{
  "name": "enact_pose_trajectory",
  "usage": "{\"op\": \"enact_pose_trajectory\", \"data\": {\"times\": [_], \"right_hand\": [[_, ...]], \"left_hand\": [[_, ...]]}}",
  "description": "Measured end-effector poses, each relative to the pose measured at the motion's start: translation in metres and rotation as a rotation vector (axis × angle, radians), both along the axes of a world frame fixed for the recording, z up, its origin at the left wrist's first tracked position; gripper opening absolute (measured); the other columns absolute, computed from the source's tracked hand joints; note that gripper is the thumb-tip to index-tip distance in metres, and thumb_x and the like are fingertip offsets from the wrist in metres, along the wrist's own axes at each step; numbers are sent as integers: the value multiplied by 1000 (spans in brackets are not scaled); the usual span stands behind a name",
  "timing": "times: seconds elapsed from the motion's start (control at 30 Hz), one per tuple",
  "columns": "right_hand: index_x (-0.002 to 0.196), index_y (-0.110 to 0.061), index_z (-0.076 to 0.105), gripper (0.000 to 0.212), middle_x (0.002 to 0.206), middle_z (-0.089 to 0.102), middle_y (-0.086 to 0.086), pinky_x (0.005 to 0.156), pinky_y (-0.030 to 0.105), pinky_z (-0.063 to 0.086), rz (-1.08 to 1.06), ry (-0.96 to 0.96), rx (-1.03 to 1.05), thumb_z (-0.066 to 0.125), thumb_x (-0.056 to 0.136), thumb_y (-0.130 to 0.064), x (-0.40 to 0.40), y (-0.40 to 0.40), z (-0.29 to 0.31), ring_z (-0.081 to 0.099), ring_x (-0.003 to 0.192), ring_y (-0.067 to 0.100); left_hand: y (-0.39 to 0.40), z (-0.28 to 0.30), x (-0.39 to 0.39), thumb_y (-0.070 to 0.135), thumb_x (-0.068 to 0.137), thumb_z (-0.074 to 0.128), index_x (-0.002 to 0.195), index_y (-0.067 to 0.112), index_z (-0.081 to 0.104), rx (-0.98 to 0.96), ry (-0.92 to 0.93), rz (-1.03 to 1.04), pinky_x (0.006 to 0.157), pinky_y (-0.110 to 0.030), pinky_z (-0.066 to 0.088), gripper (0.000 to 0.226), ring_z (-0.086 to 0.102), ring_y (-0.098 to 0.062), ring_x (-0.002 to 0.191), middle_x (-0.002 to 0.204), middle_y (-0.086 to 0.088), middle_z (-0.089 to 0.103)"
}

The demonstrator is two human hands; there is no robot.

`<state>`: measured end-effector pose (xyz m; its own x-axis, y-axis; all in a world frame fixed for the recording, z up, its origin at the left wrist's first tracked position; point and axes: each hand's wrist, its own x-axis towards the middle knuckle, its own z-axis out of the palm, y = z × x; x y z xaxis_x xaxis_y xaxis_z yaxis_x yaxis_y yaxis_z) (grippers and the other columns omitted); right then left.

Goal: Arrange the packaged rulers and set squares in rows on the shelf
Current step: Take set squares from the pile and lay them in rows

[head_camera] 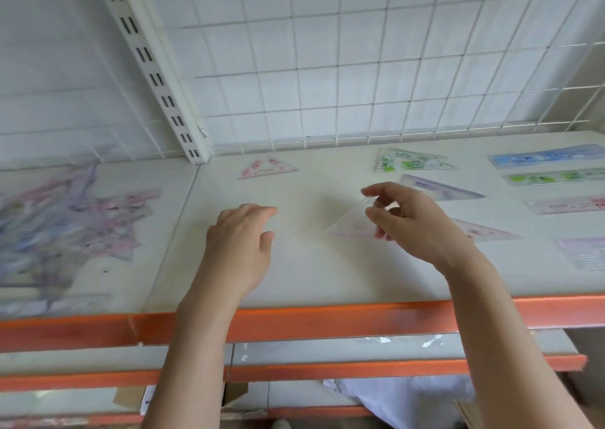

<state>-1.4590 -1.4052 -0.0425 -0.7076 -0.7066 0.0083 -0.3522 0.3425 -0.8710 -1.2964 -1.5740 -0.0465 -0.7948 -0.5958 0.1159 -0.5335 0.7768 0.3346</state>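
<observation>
- The right hand (404,222), right of the frame's middle, pinches a clear packaged set square (352,224) between thumb and curled fingers; the packet is tilted, its lower left corner at or near the shelf (294,274). Its far end is hidden behind the fingers, and its print is too faint to read.
- The left hand (240,243), left of centre, holds nothing; its fingers are loosely bent over the bare shelf surface. Whether the fingertips touch the shelf cannot be told.
- At the left edge lies a blurred heap of packets (68,222), pink, blue and purple; single items in it cannot be made out.
- Along the back, a pink set square (266,168) lies alone near the slotted upright (154,72), and a green set square (411,160) lies further right.
- A purple set square (438,188) sits just behind the right hand; a pink one (484,232) is partly covered by the wrist.
- At the right edge, a blue ruler (550,157), a green ruler (556,176) and a pink ruler (569,204) are cut off by the frame, as is a purple packet (584,253) below them.
</observation>
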Motion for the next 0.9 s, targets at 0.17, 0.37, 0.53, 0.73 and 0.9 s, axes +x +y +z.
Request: {"op": "enact_pose_trajectory", "data": {"times": [0.17, 0.37, 0.53, 0.73, 0.9], "right_hand": [[125, -18, 58, 36, 94, 56, -5, 66, 20, 41, 77, 175, 88, 52, 90, -11, 24, -69, -4, 57, 76, 15], [124, -13, 53, 33, 91, 57, -3, 62, 22, 40, 26, 311, 187, 49, 92, -11, 37, -139, -9, 54, 79, 16], [126, -10, 54, 35, 106, 61, 6, 77, 23, 38, -34, 412, 293, 51, 91, -12, 40, -167, -8, 53, 94, 19], [133, -8, 49, 43, 127, 55, 12, 94, 32, 38, -37, 530, 374, 54, 91, -19, 50, -162, -10, 50, 117, 29], [134, -11, 48, 55, 133, 47, 11, 100, 34, 34, -82, 418, 451, 61, 87, -37, 60, -163, -12, 39, 125, 30]], "left_hand": [[-52, 6, 43, 23, 94, 51, 132, 23, 50, -11, -42, 84, 100, -38, 34, 39, 41, -27, 124, 135, 1, 51], [-101, 5, 83, 24, 91, 56, 128, 18, 55, -26, -23, 100, 100, -39, 36, 38, 46, -29, 121, 130, -4, 56], [-127, 3, 105, 26, 91, 56, 129, 18, 54, -13, 14, 111, 101, -38, 35, 39, 45, -27, 122, 132, -2, 54], [-148, -4, 116, 25, 89, 58, 126, 17, 57, 16, 42, 95, 100, -40, 38, 38, 48, -27, 119, 129, -2, 57], [-158, -5, 115, 25, 88, 61, 121, 16, 60, 40, 81, 76, 93, -43, 43, 35, 55, -30, 107, 120, -3, 62]]}}
